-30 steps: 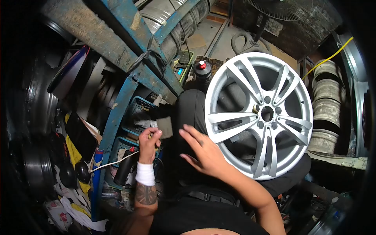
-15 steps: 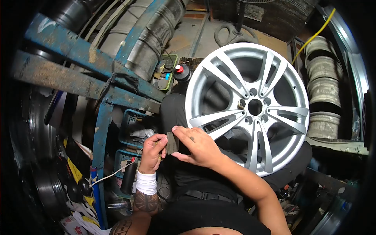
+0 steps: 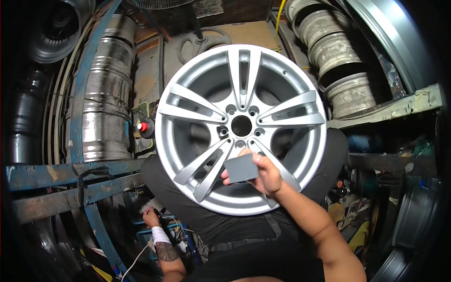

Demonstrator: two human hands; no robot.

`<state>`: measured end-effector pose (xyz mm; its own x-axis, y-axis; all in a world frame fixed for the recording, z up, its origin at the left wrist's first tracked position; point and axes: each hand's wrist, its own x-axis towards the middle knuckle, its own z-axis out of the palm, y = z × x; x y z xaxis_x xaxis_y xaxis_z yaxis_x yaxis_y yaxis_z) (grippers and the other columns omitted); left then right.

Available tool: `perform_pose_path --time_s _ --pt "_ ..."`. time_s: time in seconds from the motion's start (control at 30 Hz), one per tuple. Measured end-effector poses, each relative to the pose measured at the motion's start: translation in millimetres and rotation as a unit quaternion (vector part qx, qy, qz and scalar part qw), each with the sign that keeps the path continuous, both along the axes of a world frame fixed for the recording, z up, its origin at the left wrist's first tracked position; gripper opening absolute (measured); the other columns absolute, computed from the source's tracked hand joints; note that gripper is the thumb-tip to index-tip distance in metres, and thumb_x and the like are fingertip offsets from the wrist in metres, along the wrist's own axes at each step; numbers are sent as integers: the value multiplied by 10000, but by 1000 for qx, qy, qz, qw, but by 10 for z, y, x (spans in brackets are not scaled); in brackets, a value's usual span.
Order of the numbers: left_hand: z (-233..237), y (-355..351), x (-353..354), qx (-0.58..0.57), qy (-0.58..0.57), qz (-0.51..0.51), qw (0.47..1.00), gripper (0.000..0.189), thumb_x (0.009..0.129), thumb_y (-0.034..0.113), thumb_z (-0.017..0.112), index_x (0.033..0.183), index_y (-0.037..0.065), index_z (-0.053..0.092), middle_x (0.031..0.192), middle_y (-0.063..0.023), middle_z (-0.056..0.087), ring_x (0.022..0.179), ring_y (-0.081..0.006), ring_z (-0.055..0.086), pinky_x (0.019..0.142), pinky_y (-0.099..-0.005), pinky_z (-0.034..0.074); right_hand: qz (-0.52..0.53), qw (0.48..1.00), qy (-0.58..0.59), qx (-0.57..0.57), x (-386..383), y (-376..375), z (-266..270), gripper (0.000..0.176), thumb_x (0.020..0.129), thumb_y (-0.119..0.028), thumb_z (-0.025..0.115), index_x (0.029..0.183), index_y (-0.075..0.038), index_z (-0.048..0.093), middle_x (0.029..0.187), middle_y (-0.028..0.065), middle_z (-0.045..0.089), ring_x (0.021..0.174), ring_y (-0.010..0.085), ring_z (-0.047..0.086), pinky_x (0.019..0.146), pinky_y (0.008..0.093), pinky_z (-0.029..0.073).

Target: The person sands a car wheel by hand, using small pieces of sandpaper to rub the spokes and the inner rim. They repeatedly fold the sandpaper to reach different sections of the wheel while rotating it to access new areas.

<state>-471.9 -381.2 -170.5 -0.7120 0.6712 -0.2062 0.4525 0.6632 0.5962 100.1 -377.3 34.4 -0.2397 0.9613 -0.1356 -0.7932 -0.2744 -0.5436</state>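
A silver alloy wheel rim with paired spokes lies face up across my lap. Over its lower spokes, my right hand holds a square grey piece of sandpaper between thumb and fingers, its flat face turned up to me. My left hand, below a white wristband, is down at the lower left by a blue basket. Its fingers are bent together at a small whitish thing; whether they grip it is hard to make out.
A worn blue metal frame runs along the left. Stacked rims stand at upper right beside a pale ledge. Shiny metal drums and a red-capped bottle are at left, a fan base behind.
My hands have parted. The right has carried the sandpaper over the rim; the left has gone down to the basket. My view has turned, so the rim sits more central.
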Motion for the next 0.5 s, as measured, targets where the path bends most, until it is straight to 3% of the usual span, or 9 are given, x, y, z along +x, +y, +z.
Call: perform_pose_path --time_s 0.03,0.1,0.13,0.17,0.23,0.3,0.37,0.43,0.5 --pt "22 37 16 -41 153 -70 985 306 958 307 727 1077 26 751 958 -134 782 761 -260 714 729 -391 565 -1 999 18 -28 147 -8 54 428 1027 -407 347 1169 -27 485 1205 331 661 1054 386 707 970 515 553" --pt "44 214 60 75 119 -98 985 351 952 338 738 1065 6 745 967 -141 779 838 -294 720 845 -421 546 -22 999 1 -30 337 -21 67 438 1021 -411 318 1132 -24 490 1148 358 668 968 413 717 890 538 581" --pt "434 354 467 112 152 -106 976 354 971 330 723 1047 -15 735 935 -137 773 823 -273 714 816 -418 547 -27 999 -11 -36 408 -47 80 428 1018 -414 324 1105 -28 487 1138 368 666 954 430 717 876 542 588" --pt "769 493 762 159 132 -149 967 311 997 296 697 1052 -9 729 895 -102 754 767 -200 682 690 -353 536 -31 998 -22 -42 455 -66 88 420 1015 -418 331 1077 -32 483 1128 379 664 940 446 717 862 546 594" --pt "1578 717 1542 233 -9 -157 960 276 1013 264 680 1123 13 708 891 -49 721 687 -99 603 565 -253 453 -27 999 -22 -29 487 -75 35 421 1026 -400 347 1132 -20 494 1143 368 668 938 425 718 867 535 592" --pt "2119 831 2189 295 -167 -241 909 265 1018 236 674 1202 45 682 921 -8 695 633 -40 517 524 -195 371 -12 999 -3 -35 438 -66 -5 427 1042 -392 374 1175 -7 501 1148 336 679 949 389 720 881 520 590" --pt "2615 878 2934 170 -348 -346 855 289 975 146 717 1238 41 660 917 1 680 615 -39 488 537 -197 388 20 998 -49 35 372 27 -29 441 1076 -324 397 1271 47 534 1170 280 692 980 316 729 945 431 574" --pt "2868 1000 3530 26 -300 -534 790 264 909 87 781 1152 32 696 887 -3 668 611 -37 481 542 -206 390 54 986 -148 59 325 88 61 443 1091 -298 397 1291 67 548 1175 230 703 1008 268 729 972 376 551" --pt "2808 1242 3859 58 -241 -670 700 205 858 79 831 1025 23 725 870 -13 664 611 -29 474 550 -214 391 55 972 -197 113 339 181 189 425 1114 -291 398 1290 61 559 1122 158 710 1034 233 723 951 351 548"
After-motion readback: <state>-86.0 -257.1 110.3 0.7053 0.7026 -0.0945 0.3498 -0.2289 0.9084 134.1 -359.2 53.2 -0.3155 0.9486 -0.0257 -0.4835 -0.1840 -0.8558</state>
